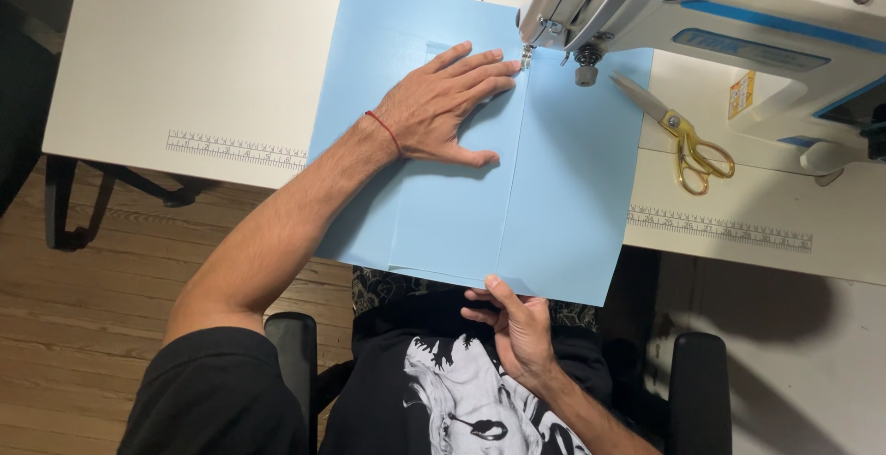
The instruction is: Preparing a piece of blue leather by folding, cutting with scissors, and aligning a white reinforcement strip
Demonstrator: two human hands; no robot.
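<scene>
A light blue sheet of material lies flat on the white sewing table, with a smaller blue piece layered on top and a straight seam line down its middle. My left hand presses flat on the sheet, fingers spread, fingertips close to the needle and presser foot of the white sewing machine. A red string is tied around that wrist. My right hand pinches the near edge of the blue sheet, which overhangs the table above my lap.
Gold-handled scissors lie on the table right of the sheet, under the machine arm. Printed ruler strips run along the table's front edge. Black chair armrests flank my lap; wooden floor lies to the left.
</scene>
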